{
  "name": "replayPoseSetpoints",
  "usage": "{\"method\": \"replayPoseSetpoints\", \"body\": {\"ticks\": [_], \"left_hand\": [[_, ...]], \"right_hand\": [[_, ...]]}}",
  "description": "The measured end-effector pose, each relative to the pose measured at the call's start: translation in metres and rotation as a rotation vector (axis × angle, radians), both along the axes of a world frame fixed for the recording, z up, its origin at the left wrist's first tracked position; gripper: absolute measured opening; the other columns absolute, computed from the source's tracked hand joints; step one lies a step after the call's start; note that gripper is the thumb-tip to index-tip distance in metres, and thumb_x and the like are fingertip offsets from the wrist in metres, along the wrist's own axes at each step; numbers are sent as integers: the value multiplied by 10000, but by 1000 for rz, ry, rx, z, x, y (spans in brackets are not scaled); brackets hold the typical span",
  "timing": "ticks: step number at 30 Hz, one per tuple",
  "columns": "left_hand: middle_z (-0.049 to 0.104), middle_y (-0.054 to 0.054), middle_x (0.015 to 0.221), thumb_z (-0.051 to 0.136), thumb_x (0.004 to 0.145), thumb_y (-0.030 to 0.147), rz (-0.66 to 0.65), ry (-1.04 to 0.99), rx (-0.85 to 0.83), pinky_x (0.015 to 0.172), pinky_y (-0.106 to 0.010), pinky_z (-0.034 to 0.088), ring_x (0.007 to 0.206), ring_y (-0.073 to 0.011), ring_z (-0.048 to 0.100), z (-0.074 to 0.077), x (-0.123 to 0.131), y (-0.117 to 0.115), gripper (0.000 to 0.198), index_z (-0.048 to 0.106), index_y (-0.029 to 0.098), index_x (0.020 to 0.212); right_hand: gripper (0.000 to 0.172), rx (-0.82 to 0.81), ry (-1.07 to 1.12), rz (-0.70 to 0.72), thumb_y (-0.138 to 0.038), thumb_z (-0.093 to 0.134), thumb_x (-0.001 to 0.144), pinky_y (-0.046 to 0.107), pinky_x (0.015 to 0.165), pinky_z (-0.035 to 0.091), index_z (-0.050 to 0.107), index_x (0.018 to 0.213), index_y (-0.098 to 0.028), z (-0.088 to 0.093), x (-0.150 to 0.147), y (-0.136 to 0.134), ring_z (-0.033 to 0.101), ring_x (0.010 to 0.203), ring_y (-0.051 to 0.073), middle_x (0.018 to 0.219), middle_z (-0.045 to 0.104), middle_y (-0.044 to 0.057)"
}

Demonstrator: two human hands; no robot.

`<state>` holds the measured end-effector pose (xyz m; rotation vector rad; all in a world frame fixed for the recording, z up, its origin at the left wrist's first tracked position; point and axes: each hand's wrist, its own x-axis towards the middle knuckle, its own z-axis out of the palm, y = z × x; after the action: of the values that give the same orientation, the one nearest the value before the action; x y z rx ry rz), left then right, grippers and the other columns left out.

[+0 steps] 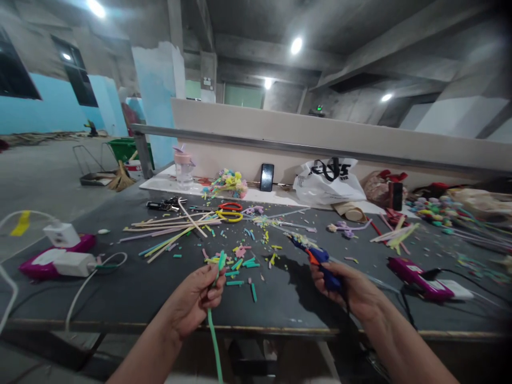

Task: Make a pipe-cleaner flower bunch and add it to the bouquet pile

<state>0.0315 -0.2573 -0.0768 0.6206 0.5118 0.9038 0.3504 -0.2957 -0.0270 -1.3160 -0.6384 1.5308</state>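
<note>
Near the table's front edge, my left hand [200,298] pinches a green stem [214,336]. The stem's top stands just above the fingertips, and its long end hangs down past the edge. My right hand [340,282] is wrapped round a dark blue glue gun [326,261] with an orange trigger, its nozzle pointing up and to the left. The two hands are well apart. Short green pieces [250,263] and a pink flower-like piece [241,250] lie on the dark table [276,309] between them.
Pale sticks [172,224], yellow-handled pliers [230,216] and red-handled ones [231,206] lie farther back. A purple power strip [44,264] is at left, another [420,278] at right. Behind stand a cup [184,168], a phone [266,177] and a white bag [330,184].
</note>
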Motion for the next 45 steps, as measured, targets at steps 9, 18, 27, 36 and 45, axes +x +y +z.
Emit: {"method": "replayPoseSetpoints", "body": {"ticks": [9, 18, 27, 36, 45], "left_hand": [[431, 14, 644, 530, 803, 252, 7, 7, 7, 361, -117, 186, 436, 5, 310, 0, 1, 1, 157, 540, 95, 814], [447, 14, 626, 568, 774, 256, 77, 84, -3, 366, -116, 175, 433, 6, 314, 2, 3, -2, 167, 544, 92, 795], [451, 25, 611, 589, 754, 305, 104, 117, 41, 378, -129, 164, 432, -3, 314, 3, 6, -3, 208, 536, 104, 771], [444, 31, 608, 593, 746, 322, 105, 115, 66, 374, -137, 153, 422, -5, 301, 4, 6, -2, 221, 533, 109, 746], [450, 33, 594, 611, 730, 321, 110, 134, 77, 374, -137, 152, 418, -4, 301, 4, 7, -2, 224, 524, 115, 724]], "right_hand": [[357, 419, -149, -80, -267, 690, 637, 218, 550, 416, 574, 960, -165, -2, -80, -32, 509, 595, 108, 808, 605, 36], [355, 441, -518, 68, -415, 540, 754, 269, 664, 442, 534, 1025, -187, -29, -119, -49, 521, 739, 159, 967, 566, 70], [261, 500, -786, 78, -434, 514, 735, 357, 858, 419, 591, 699, -187, -33, -127, -46, 525, 892, 220, 982, 563, 97], [283, 500, -835, 76, -401, 512, 744, 385, 866, 409, 624, 888, -185, -36, -132, -45, 529, 889, 235, 947, 589, 99], [324, 460, -864, 115, -410, 483, 744, 405, 882, 377, 609, 926, -174, -38, -131, -41, 495, 957, 258, 978, 574, 116]]}}
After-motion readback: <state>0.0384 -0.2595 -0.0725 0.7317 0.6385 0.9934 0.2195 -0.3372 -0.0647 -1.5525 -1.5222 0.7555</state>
